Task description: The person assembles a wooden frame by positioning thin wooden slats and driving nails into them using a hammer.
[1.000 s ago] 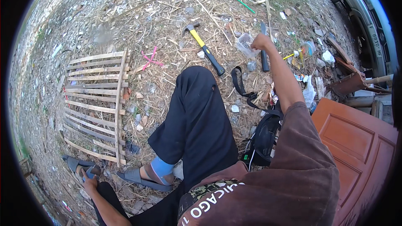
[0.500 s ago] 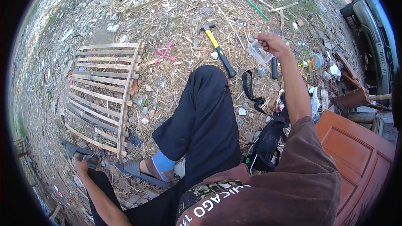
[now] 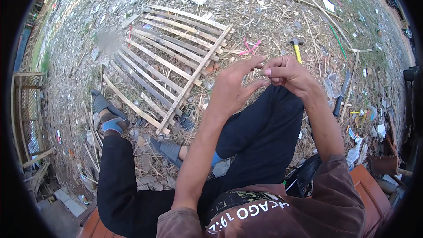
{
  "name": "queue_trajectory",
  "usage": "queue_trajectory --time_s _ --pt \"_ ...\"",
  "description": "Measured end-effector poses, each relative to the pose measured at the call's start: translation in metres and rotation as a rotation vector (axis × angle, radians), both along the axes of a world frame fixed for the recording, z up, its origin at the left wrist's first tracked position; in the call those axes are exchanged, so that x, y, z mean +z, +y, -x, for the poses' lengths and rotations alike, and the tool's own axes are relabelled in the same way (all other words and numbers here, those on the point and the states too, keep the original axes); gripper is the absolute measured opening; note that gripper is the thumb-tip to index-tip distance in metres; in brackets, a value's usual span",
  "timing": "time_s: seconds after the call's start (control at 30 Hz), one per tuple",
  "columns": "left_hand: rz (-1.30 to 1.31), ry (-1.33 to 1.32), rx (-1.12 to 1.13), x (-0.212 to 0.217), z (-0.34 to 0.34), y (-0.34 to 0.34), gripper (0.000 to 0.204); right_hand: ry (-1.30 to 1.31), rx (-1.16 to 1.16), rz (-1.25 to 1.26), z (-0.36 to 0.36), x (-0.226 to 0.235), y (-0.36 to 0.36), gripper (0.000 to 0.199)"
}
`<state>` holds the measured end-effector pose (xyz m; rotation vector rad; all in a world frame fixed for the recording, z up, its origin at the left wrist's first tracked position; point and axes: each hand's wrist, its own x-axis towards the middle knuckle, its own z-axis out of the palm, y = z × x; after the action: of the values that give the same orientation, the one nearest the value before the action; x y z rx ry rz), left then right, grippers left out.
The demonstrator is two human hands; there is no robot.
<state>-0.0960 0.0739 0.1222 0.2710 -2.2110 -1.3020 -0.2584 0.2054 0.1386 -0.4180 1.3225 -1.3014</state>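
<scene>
Slatted wooden panel point(image 3: 195, 78) lies on the littered ground, just beyond the left hand point(image 3: 231, 81): thin, rough, pale and greyed strips run side by side to one long rail. The left hand's grip is spread, thumb and fingers curved apart with a gap between them. The right hand point(image 3: 291, 76) faces it above the bent knee, thumb and forefinger pressed together; whether they pinch something small I cannot tell.

Beyond the right wrist sits a clear plastic container point(image 3: 333, 85), squarish and thin-walled; its contents are hard to make out. Just beside it lies a long blade with a dark handle point(image 3: 338, 105). A black bag point(image 3: 304, 175) rests by the right elbow, partly hidden by the arm and sleeve, its inside out of sight.

The hammer point(image 3: 297, 53) shows a dark metal head and a stretch of yellow handle, the rest covered by the right hand. Near the panel's rail, pink strips point(image 3: 250, 46) cross on the dry straw. Farther right is a crumpled white plastic piece point(image 3: 354, 153), and below it a reddish-brown panelled door point(image 3: 371, 194), cut off by the sleeve and the dark rim.
</scene>
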Motion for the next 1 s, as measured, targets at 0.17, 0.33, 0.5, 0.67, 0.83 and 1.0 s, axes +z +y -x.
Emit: queue_trajectory --time_s 0.17,0.33,0.5,0.67,0.83,1.0 --pt "-0.089 0.005 0.14 -0.01 -0.029 -0.009 0.049 0.023 0.062 -0.036 -0.017 -0.014 -0.032 0.014" --pt "-0.034 -0.065 0.21 -0.024 -0.048 -0.036 0.059 0.075 0.117 -0.03 -0.036 -0.025 -0.066 0.016" --pt "-0.398 -0.125 0.328 -0.051 -0.054 -0.049 0.064 0.29 0.131 0.027 -0.052 -0.054 -0.088 0.019" --pt "-0.488 -0.259 0.32 -0.085 -0.055 -0.061 0.07 0.177 0.073 0.096 -0.06 -0.096 -0.109 0.016" --pt "-0.334 -0.212 0.489 -0.11 -0.05 -0.068 0.056 0.243 0.012 0.134 -0.063 -0.135 -0.125 0.015" --pt "-0.204 -0.186 0.617 -0.135 -0.046 -0.074 0.045 0.288 -0.05 0.143 -0.056 -0.141 -0.132 0.025"
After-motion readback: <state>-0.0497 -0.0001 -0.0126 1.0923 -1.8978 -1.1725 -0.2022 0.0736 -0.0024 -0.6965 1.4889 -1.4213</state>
